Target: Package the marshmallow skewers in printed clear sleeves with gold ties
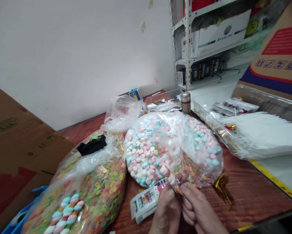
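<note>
Both my hands meet low in the middle of the head view. My left hand (165, 209) is closed, its thumb and fingers pinching a small printed clear packet (146, 200) that holds a few candies. My right hand (199, 211) is closed too, its fingertips pinching the same packet's top end beside a pink-and-white marshmallow (171, 178). Just beyond the hands lies a big clear bag of pastel marshmallows (170, 148). To its left lies a large bag of colourful ring sweets (99, 191) with twisted marshmallow sticks (66, 209) on it.
A black tape dispenser (92, 145) rests on the ring-sweet bag. Gold twist ties (224, 189) lie to the right of my hands. A clear tray (263, 130) with white bags stands at right, a metal flask (185, 102) behind the marshmallows, cardboard boxes (16, 152) at left, and shelving (209, 39) at the back.
</note>
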